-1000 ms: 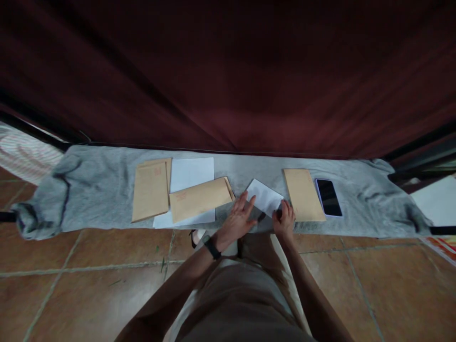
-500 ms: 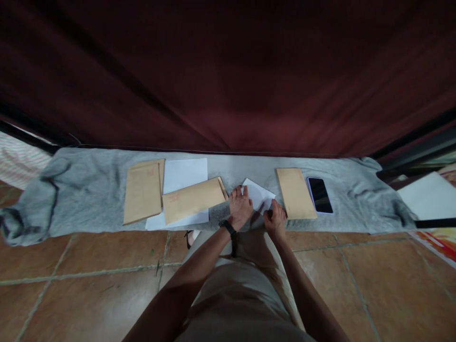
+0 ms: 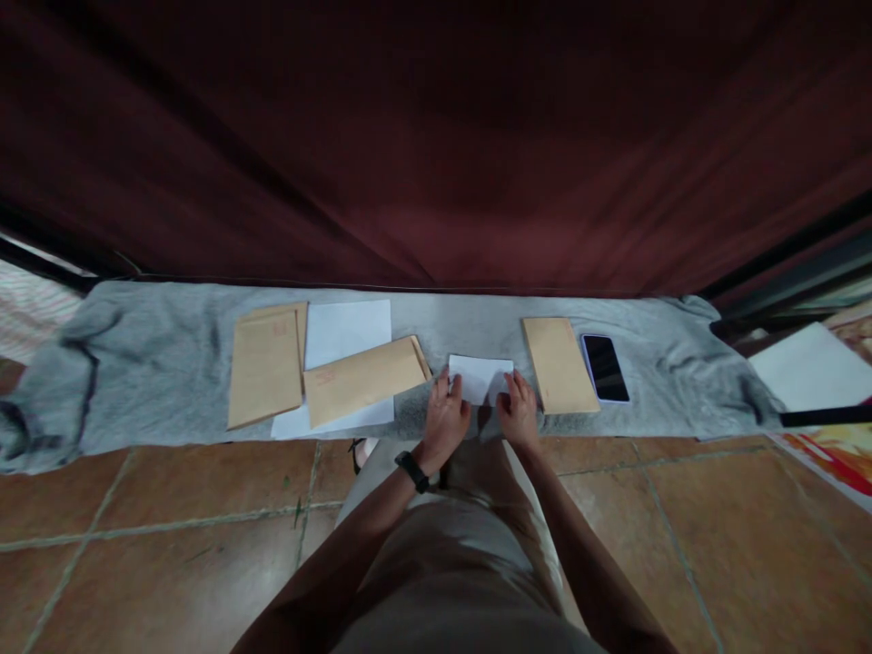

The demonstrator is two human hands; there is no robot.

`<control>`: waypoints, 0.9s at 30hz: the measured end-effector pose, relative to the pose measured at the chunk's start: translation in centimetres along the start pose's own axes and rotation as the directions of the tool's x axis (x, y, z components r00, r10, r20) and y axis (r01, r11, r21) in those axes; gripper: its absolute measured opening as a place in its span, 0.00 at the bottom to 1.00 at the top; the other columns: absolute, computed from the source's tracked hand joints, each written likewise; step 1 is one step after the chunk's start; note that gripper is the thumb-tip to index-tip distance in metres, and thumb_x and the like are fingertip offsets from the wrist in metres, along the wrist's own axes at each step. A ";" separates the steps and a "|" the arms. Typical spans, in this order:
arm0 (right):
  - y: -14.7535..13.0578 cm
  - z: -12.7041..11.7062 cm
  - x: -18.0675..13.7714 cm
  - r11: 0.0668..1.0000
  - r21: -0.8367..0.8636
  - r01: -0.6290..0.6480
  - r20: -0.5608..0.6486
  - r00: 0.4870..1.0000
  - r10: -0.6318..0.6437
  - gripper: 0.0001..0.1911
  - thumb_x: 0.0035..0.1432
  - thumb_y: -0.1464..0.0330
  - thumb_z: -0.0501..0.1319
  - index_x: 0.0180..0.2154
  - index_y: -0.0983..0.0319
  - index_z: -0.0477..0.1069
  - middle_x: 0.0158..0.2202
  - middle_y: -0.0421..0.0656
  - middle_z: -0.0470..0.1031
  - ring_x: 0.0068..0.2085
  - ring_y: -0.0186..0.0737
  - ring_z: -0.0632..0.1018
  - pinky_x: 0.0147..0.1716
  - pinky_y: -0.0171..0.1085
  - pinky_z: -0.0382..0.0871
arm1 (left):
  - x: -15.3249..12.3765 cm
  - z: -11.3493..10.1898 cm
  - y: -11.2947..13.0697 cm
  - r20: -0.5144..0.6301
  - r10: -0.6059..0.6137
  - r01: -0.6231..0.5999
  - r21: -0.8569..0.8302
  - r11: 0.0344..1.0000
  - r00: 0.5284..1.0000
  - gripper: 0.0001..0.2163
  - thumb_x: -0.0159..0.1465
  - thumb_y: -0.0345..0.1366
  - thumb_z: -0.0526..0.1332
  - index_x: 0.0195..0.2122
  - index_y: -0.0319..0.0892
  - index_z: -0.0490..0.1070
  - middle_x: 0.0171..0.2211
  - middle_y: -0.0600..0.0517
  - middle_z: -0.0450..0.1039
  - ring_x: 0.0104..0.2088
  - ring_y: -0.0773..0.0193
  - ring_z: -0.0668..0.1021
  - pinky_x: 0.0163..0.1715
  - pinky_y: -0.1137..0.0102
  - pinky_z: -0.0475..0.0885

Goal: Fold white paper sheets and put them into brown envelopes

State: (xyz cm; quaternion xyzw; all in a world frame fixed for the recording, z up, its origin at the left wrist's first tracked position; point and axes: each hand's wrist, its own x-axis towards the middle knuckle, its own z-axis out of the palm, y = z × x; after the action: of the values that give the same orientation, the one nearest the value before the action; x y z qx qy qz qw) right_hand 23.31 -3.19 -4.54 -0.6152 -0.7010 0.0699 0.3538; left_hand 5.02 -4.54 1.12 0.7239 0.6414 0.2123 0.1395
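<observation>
1. grey cloth (image 3: 170,363) is spread along the tiled floor (image 3: 170,527) below a dark red curtain (image 3: 436,136). on it, between the two hands, a small white paper (image 3: 480,377) is laid flat and square to the cloth's near edge.
2. a second ago the white paper was seen larger and at a slant, with one corner pointing away. it is now shown as a narrower, level rectangle, so it is judged to have been folded over and straightened.
3. the left hand (image 3: 446,420) is set at the paper's left edge, with the fingers held close together and bent down onto it. a second ago this hand was spread flat beside the sheet. a dark band (image 3: 411,471) is worn on its wrist.
4. the right hand (image 3: 519,416) is set at the paper's right near corner with the fingers curled. whether that edge is pinched or only pressed down cannot be told.
5. just right of the right hand a brown envelope (image 3: 559,365) is laid lengthwise, and a phone (image 3: 605,367) is laid screen up just beside it, farther right.
6. just left of the left hand a slanted envelope (image 3: 361,380) is laid over a white sheet (image 3: 347,329), with an envelope stack (image 3: 264,363) farther left. none of these is seen to have been shifted on the cloth.
</observation>
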 end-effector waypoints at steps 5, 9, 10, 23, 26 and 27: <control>-2.0 -0.8 -0.2 0.997 0.048 0.057 0.056 0.997 -0.060 0.27 0.71 0.68 0.49 0.69 0.63 0.58 0.70 0.57 0.59 0.70 0.54 0.61 0.64 0.61 0.63 | -2.6 0.3 1.0 0.056 0.211 -0.216 0.117 0.969 0.976 0.26 0.70 0.35 0.52 0.69 0.36 0.55 0.73 0.37 0.51 0.73 0.48 0.54 0.69 0.49 0.58; -4.8 -1.5 -1.9 0.974 0.075 0.215 0.232 0.946 -0.226 0.27 0.73 0.68 0.45 0.70 0.63 0.55 0.70 0.53 0.61 0.71 0.48 0.62 0.67 0.56 0.61 | -4.2 1.6 1.1 0.137 0.290 -0.313 0.200 0.928 0.947 0.31 0.68 0.29 0.51 0.72 0.33 0.49 0.72 0.38 0.53 0.73 0.53 0.54 0.71 0.52 0.56; -5.4 -1.6 -2.4 0.969 0.067 0.239 0.266 0.931 -0.248 0.28 0.73 0.69 0.45 0.71 0.62 0.54 0.70 0.52 0.60 0.71 0.47 0.61 0.68 0.57 0.58 | -4.5 2.0 1.0 0.142 0.283 -0.309 0.220 0.925 0.949 0.32 0.67 0.28 0.50 0.73 0.32 0.48 0.72 0.37 0.54 0.73 0.53 0.55 0.71 0.52 0.55; -2.3 -3.0 -4.6 0.960 -0.097 0.262 0.303 0.927 -0.222 0.30 0.75 0.62 0.47 0.73 0.64 0.47 0.72 0.54 0.57 0.72 0.49 0.58 0.70 0.56 0.54 | -4.8 0.6 -0.7 0.284 0.303 -0.370 0.225 0.901 0.910 0.35 0.70 0.44 0.56 0.73 0.30 0.47 0.74 0.36 0.46 0.74 0.49 0.48 0.72 0.54 0.50; -1.5 -3.6 -5.0 0.963 -0.111 0.245 0.288 0.935 -0.205 0.30 0.75 0.61 0.47 0.73 0.63 0.47 0.72 0.54 0.57 0.72 0.50 0.59 0.69 0.56 0.54 | -4.8 0.3 -1.0 0.309 0.306 -0.382 0.225 0.896 0.901 0.37 0.70 0.46 0.57 0.73 0.31 0.47 0.74 0.35 0.45 0.74 0.50 0.47 0.72 0.53 0.50; -1.3 -3.8 -5.1 0.965 -0.109 0.240 0.287 0.937 -0.200 0.30 0.75 0.61 0.47 0.73 0.63 0.47 0.72 0.54 0.57 0.72 0.49 0.59 0.69 0.56 0.54 | -4.8 0.2 -1.1 0.315 0.310 -0.388 0.225 0.894 0.897 0.37 0.70 0.46 0.57 0.73 0.31 0.46 0.74 0.35 0.44 0.74 0.50 0.47 0.73 0.53 0.50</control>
State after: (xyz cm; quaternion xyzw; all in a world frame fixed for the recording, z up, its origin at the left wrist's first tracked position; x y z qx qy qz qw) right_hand 24.41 -9.40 -3.10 -0.5408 -0.8108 0.0640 0.2145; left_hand 3.79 -9.08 -0.21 0.8624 0.4982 0.0395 0.0806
